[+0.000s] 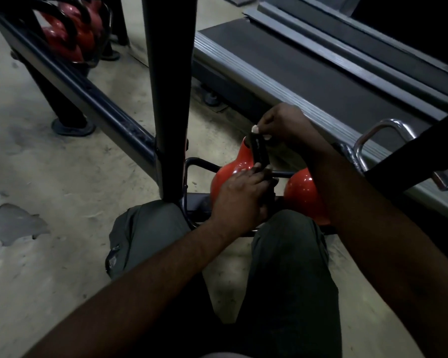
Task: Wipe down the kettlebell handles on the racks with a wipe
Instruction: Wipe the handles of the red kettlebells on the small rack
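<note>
Kettlebell handle [258, 153] in left hand [239, 196] and right hand [282, 124]

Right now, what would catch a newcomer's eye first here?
Both hands at centre: the right hand pinches the top of a black handle, the left hand grips its lower end. It belongs to a glossy red kettlebell on a low rack, a second kettlebell beside it. Top left sit more kettlebells.

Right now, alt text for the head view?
The right hand pinches the top of the black handle of a red kettlebell on the low rack; the left hand grips it lower down. No wipe is clearly visible.
</note>
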A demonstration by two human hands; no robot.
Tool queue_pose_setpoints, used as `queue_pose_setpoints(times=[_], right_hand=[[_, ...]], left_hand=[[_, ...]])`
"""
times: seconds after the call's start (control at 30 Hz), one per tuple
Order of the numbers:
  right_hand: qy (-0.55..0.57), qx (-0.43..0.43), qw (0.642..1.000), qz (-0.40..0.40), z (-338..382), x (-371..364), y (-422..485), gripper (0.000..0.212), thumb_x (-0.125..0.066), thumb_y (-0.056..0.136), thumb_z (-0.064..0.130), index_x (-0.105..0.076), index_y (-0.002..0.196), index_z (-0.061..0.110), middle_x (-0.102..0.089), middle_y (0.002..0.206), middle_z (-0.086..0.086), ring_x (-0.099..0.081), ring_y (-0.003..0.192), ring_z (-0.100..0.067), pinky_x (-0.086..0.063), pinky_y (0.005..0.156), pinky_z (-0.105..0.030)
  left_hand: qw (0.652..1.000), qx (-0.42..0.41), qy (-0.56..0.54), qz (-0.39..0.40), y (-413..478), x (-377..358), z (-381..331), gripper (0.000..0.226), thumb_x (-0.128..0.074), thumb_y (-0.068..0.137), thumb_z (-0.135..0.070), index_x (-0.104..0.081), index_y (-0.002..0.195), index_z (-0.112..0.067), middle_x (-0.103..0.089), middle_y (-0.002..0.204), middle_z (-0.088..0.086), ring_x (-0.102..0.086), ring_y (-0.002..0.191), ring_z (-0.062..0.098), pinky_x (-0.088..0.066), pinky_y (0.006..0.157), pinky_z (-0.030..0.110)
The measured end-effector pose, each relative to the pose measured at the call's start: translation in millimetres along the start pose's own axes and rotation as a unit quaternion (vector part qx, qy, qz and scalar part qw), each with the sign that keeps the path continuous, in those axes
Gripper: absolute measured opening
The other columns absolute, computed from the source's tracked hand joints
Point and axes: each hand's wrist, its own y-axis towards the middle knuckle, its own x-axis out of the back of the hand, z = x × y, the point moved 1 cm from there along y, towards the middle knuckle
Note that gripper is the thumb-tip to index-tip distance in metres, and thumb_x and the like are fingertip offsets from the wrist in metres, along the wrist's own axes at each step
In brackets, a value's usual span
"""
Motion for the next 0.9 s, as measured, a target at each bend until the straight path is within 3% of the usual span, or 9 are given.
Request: queue_pose_setpoints(times=[0.1, 0.23, 0.3, 0.43, 0.57, 0.63, 0.77, 0.9], right_hand=[[0.006, 0.004, 1.000, -0.011, -6.3, -5.6, -3.2, 0.010, -0.075, 0.085, 0.019, -0.079, 0.093, 0.014, -0.076, 0.090, 0.001, -0.070, 0.081, -0.012, -0.057, 0.077, -0.028], [-0.028, 0.033, 0.999, -0.026, -8.7, -18.3, 0.4, 0.008, -0.078, 0.082, 0.019, -0.079, 0.089, 0.023, -0.074, 0.095, 0.009, -0.067, 0.088, -0.005, -0.049, 0.076, -0.020], [-0.046, 0.042, 0.998, 0.015, 0.3, -14.8, 14.7, 0.010, -0.078, 0.082, 0.020, -0.078, 0.092, 0.022, -0.073, 0.096, 0.007, -0.066, 0.091, -0.006, -0.046, 0.073, -0.019], [-0.188, 0.052, 0.971, 0.137, 24.9, -2.7, 47.1, 0.017, -0.076, 0.082, 0.025, -0.077, 0.098, 0.019, -0.072, 0.097, 0.002, -0.064, 0.094, -0.015, -0.048, 0.085, -0.029], [-0.329, 0.081, 0.920, 0.197, 44.8, -25.5, 65.2, 0.007, -0.075, 0.079, 0.024, -0.071, 0.079, 0.018, -0.070, 0.086, -0.002, -0.066, 0.080, -0.020, -0.054, 0.079, -0.034], [-0.333, 0.071, 0.914, 0.219, 47.3, -39.6, 68.5, 0.011, -0.076, 0.077, 0.018, -0.066, 0.072, 0.019, -0.069, 0.086, -0.003, -0.066, 0.077, -0.019, -0.054, 0.075, -0.035], [-0.331, 0.045, 0.908, 0.252, 50.0, -28.0, 77.1, 0.013, -0.081, 0.072, 0.025, -0.071, 0.075, 0.016, -0.071, 0.084, -0.003, -0.068, 0.080, -0.020, -0.057, 0.085, -0.040], [-0.226, 0.000, 0.950, 0.216, 27.0, -4.7, 78.3, 0.023, -0.080, 0.077, 0.034, -0.075, 0.089, 0.015, -0.072, 0.087, -0.003, -0.068, 0.079, -0.018, -0.055, 0.076, -0.031]], left_hand=[[1.000, -0.001, -0.003, -0.007, -0.6, -0.8, 0.9, 0.048, -0.074, 0.080, -0.029, -0.066, 0.126, -0.019, -0.055, 0.143, 0.003, -0.047, 0.136, 0.022, -0.040, 0.107, 0.038], [1.000, -0.016, 0.006, -0.019, -0.4, -2.8, 3.6, 0.043, -0.068, 0.085, -0.031, -0.065, 0.127, -0.021, -0.055, 0.143, 0.002, -0.047, 0.135, 0.020, -0.037, 0.107, 0.034], [1.000, -0.011, 0.000, -0.024, -0.2, -4.3, 4.1, 0.041, -0.063, 0.089, -0.032, -0.065, 0.128, -0.022, -0.055, 0.143, 0.000, -0.045, 0.136, 0.018, -0.036, 0.108, 0.034], [0.999, -0.007, -0.012, -0.032, -0.9, -5.6, 2.6, 0.036, -0.061, 0.093, -0.032, -0.065, 0.127, -0.022, -0.055, 0.143, 0.000, -0.044, 0.137, 0.015, -0.037, 0.109, 0.036], [0.996, -0.030, -0.024, -0.084, 0.5, -3.5, -0.2, 0.030, -0.070, 0.086, -0.021, -0.072, 0.115, -0.015, -0.066, 0.129, 0.004, -0.051, 0.128, 0.016, -0.038, 0.103, 0.031], [0.995, -0.022, -0.021, -0.090, -0.1, -4.2, -0.9, 0.030, -0.072, 0.085, -0.021, -0.072, 0.114, -0.015, -0.066, 0.129, 0.004, -0.051, 0.128, 0.016, -0.037, 0.103, 0.031], [0.997, -0.018, -0.022, -0.075, -0.4, -4.2, -1.8, 0.031, -0.070, 0.085, -0.022, -0.072, 0.116, -0.016, -0.064, 0.131, 0.003, -0.051, 0.131, 0.018, -0.041, 0.104, 0.035], [0.998, -0.002, -0.012, -0.055, 1.0, -5.1, -1.2, 0.034, -0.067, 0.087, -0.025, -0.070, 0.119, -0.020, -0.060, 0.137, 0.001, -0.049, 0.132, 0.017, -0.041, 0.107, 0.037]])
